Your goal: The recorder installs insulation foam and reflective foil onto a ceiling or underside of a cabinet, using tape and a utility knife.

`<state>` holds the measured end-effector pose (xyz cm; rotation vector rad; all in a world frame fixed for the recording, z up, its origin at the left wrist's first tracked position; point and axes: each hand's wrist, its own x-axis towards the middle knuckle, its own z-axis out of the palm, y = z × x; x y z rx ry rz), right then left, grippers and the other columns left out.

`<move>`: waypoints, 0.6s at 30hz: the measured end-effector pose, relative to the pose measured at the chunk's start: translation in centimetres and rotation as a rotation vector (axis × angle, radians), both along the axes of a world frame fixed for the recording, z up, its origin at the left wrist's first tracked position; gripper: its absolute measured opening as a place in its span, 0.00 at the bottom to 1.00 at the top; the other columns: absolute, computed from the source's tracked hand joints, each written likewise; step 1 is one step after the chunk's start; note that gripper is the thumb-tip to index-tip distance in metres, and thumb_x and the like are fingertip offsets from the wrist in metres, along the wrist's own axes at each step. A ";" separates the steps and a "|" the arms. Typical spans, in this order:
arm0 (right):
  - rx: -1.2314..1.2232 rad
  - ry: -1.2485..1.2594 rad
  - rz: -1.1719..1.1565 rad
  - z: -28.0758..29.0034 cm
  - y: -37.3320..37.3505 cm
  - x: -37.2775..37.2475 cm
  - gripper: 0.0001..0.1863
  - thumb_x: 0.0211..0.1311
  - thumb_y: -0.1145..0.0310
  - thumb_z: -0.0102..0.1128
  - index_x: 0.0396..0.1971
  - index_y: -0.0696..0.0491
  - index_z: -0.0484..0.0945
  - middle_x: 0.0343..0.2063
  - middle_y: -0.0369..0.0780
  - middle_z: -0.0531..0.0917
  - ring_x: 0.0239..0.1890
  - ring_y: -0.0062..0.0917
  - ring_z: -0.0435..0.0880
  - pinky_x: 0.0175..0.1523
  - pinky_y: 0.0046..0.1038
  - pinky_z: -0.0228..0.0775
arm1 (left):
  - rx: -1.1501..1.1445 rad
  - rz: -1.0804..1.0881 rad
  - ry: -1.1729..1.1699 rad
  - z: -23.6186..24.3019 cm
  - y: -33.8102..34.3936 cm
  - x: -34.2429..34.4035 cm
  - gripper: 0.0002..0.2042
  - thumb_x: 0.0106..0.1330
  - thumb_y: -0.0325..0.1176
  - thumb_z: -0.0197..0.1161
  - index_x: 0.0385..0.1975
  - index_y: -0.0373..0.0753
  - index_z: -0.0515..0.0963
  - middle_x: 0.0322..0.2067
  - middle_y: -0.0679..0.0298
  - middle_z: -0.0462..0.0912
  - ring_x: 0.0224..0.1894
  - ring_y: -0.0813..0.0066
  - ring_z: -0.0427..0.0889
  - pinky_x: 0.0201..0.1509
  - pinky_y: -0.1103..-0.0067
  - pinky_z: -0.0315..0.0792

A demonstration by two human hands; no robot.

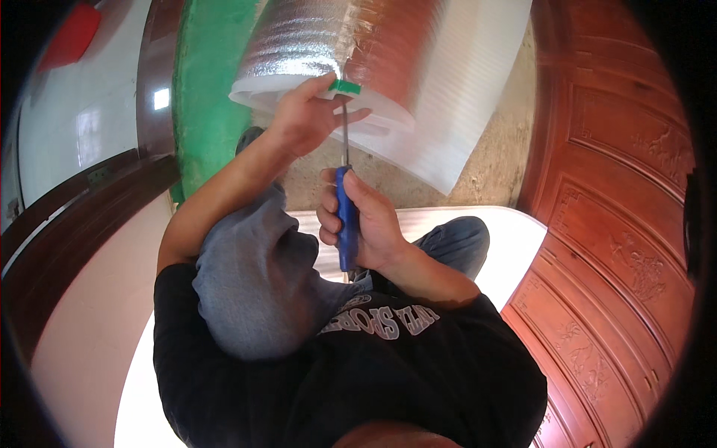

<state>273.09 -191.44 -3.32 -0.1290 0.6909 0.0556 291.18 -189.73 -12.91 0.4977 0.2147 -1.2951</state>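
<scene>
My right hand (pixel 371 224) is wrapped round the blue handle of a screwdriver (pixel 347 216), held upright in front of me. Its long metal shaft points away from me, up to a small bright green piece (pixel 345 86). With its fingers curled round that piece, my left hand (pixel 305 118) pinches it at the near end of a big roll of silvery foil-faced foam sheet (pixel 299 48). One left finger pokes out past the shaft. What the screwdriver's tip touches is hidden by the fingers and the green piece.
A loose white flap of sheet (pixel 467 97) spreads right of the roll. Carved reddish-brown wooden doors (pixel 627 149) line the right side. A green floor strip (pixel 209 97) and dark wooden frame (pixel 158 82) lie to the left. Something red (pixel 71 36) sits at the far left.
</scene>
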 end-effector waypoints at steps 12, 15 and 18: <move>-0.026 0.032 0.110 0.2 -1.0 1.8 0.23 0.74 0.43 0.40 0.45 0.49 0.67 0.27 0.43 0.80 0.20 0.30 0.79 0.23 0.29 0.71 | -0.079 -0.021 0.000 -0.8 -0.5 0.0 0.09 0.69 0.33 0.52 0.36 0.36 0.76 0.39 0.60 0.83 0.47 0.65 0.79 0.67 0.46 0.66; -0.088 0.027 0.093 -0.5 -1.1 2.4 0.24 0.74 0.42 0.37 0.45 0.49 0.69 0.27 0.45 0.81 0.22 0.32 0.81 0.23 0.32 0.71 | -0.093 -0.062 -0.047 0.2 -0.7 0.0 0.10 0.70 0.34 0.51 0.38 0.35 0.76 0.39 0.59 0.83 0.48 0.64 0.79 0.67 0.47 0.66; -0.184 0.006 0.052 -1.1 -0.8 2.7 0.25 0.74 0.41 0.36 0.44 0.49 0.68 0.27 0.47 0.82 0.23 0.32 0.82 0.23 0.29 0.72 | -0.110 -0.064 -0.002 -0.3 -1.0 0.0 0.11 0.72 0.36 0.51 0.40 0.34 0.76 0.41 0.58 0.82 0.49 0.63 0.79 0.68 0.50 0.66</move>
